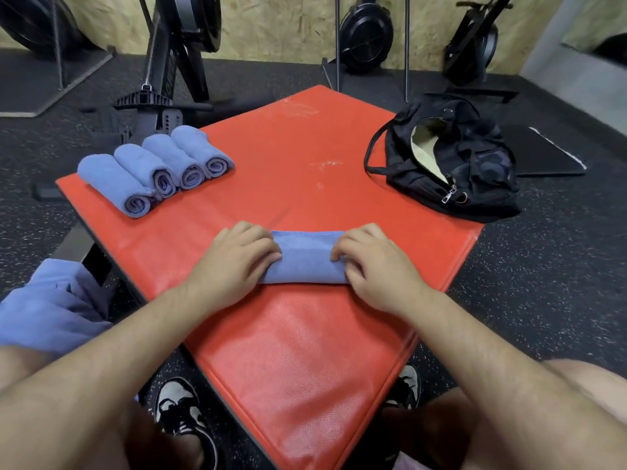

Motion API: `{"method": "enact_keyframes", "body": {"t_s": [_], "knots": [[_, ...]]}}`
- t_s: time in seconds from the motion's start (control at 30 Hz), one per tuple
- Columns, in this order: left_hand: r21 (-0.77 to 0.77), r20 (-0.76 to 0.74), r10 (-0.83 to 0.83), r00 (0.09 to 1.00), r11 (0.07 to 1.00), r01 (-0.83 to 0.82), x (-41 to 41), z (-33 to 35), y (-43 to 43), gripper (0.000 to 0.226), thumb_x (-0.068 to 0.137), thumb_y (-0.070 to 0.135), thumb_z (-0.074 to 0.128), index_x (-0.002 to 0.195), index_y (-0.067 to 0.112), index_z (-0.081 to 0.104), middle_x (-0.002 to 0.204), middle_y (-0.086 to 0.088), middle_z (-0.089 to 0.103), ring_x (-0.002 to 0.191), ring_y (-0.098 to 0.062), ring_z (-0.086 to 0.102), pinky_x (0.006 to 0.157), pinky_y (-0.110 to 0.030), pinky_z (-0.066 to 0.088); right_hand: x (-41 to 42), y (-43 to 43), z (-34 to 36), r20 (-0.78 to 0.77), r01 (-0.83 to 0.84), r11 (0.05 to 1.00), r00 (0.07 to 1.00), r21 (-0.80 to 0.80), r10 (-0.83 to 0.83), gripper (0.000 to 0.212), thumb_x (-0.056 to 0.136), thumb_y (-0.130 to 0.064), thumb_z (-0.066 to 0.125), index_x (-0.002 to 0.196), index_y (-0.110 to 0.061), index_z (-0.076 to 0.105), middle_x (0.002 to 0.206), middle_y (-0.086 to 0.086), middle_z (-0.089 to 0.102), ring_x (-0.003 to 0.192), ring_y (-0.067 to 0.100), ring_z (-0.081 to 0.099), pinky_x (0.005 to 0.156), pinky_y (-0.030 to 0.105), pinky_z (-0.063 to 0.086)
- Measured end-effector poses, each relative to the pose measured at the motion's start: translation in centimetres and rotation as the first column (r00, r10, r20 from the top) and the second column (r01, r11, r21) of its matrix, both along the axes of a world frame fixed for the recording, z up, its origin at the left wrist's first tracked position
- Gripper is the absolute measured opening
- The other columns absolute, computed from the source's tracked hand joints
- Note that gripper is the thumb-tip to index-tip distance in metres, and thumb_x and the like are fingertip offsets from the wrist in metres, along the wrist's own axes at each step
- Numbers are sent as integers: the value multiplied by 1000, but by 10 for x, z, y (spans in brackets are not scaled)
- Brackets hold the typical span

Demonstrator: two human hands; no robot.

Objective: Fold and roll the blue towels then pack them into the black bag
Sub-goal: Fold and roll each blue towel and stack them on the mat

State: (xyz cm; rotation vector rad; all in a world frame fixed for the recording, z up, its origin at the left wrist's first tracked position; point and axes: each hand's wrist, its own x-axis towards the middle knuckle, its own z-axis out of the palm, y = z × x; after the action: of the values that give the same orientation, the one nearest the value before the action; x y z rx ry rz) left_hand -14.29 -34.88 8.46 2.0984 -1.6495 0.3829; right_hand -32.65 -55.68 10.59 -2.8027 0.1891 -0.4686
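With four rolled towels (154,171) done, left hand (237,266) and right hand (376,269) curl fingers (261,240) round a fifth towel (305,262), while loose towels (51,307) and black bag (475,164) wait.

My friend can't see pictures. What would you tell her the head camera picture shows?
A person's left hand and right hand grip the ends of a partly rolled blue towel on a red mat. Four rolled towels lie side by side at the mat's far left, and an open black bag sits at its far right.
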Motion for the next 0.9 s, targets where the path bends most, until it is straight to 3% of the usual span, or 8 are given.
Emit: {"method": "enact_keyframes", "body": {"t_s": [0.07, 0.17, 0.3, 0.47, 0.57, 0.7, 0.83, 0.9], "knots": [[111, 27, -8, 1000, 994, 5, 0, -4, 1, 45, 94, 61, 51, 112, 22, 65, 113, 9, 59, 105, -19, 52, 81, -37, 41, -3, -1, 0, -32, -16, 998, 999, -61, 14, 21, 83, -30, 57, 103, -25, 62, 108, -13, 61, 106, 19, 50, 86, 40, 49], [265, 0, 7, 1000, 964, -7, 7, -10, -1, 68, 86, 76, 46, 127, 24, 57, 123, 9, 55, 113, -18, 48, 86, -35, 38, -2, -4, -1, -114, -7, 993, 993, -116, -6, 40, 80, -42, 69, 115, -26, 59, 117, -13, 60, 114, 18, 48, 91, 39, 47], [290, -152, 41, 988, 957, 5, 10, 2, -9, 65, 80, 77, 41, 118, 29, 60, 113, 17, 53, 110, -10, 40, 87, -30, 26, 3, -3, 3, -142, 1, 1000, 990, 8, 0, 36, 80, -33, 71, 113, -23, 59, 111, -8, 62, 107, 18, 49, 91, 34, 45], [390, -358, 35, 933, 914, 115, 4, 18, -5, 42, 75, 78, 36, 93, 45, 53, 103, 21, 46, 99, -6, 35, 88, -32, 26, 0, -3, 17, -371, 94, 929, 927, 359, 50, 12, 81, -28, 69, 90, -24, 62, 83, -3, 63, 78, 15, 56, 73, 36, 49], [223, -246, -25, 969, 972, 81, -5, 17, -8, 44, 89, 60, 44, 127, 40, 55, 121, 16, 47, 112, -8, 40, 93, -34, 31, 7, -7, 13, -365, 92, 955, 931, 284, 19, 13, 83, -30, 65, 90, -19, 67, 93, 1, 64, 94, 22, 56, 86, 37, 47], [159, 49, -174, 983, 973, 165, -12, 14, -18, 38, 97, 26, 44, 131, 30, 60, 126, 12, 58, 114, -13, 52, 86, -33, 34, 7, -7, 8, -135, 26, 977, 991, 213, 3, 21, 87, -28, 61, 108, -30, 63, 110, -7, 54, 104, 15, 48, 95, 33, 41], [244, 27, -137, 990, 961, 127, -9, 10, -28, 43, 99, 42, 37, 130, 24, 61, 124, 8, 63, 114, -17, 59, 93, -38, 42, 3, 1, 10, -249, -25, 995, 969, -92, 1, 47, 81, -58, 65, 120, -35, 53, 122, -15, 54, 113, 15, 47, 94, 41, 42], [349, 19, -113, 993, 932, 99, -7, 9, -35, 61, 95, 64, 36, 135, 23, 56, 127, 6, 62, 116, -18, 58, 97, -38, 41, 8, 0, 7, -301, -2, 992, 953, -129, -38, 55, 79, -49, 69, 128, -33, 49, 127, -12, 56, 117, 17, 48, 96, 42, 41]]}}
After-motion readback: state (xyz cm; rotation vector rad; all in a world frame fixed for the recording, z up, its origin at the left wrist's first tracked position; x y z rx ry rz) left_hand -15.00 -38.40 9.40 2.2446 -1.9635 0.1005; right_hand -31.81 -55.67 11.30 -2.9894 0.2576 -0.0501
